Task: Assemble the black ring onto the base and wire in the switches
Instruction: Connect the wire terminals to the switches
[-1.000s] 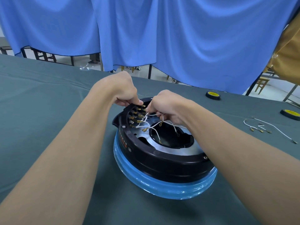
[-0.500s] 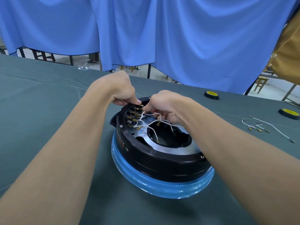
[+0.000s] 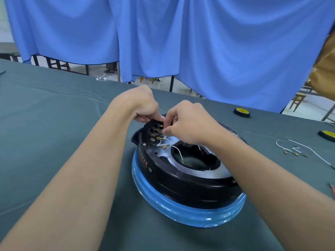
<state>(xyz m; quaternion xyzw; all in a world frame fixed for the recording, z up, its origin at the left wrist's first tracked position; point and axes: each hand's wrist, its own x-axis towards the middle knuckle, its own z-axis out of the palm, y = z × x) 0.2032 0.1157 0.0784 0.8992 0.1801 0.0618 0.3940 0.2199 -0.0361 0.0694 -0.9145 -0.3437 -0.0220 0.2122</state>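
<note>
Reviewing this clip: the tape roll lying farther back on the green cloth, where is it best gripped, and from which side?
Probably by the black outer rim of the tape roll, coming straight down from above, thumb and fingers on opposite sides. It lies flat on the green cloth, yellow face up, so the rim is its only upright surface.

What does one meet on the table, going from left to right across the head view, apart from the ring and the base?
left hand → right hand → yellow-centred tape roll → loose white wires
</note>
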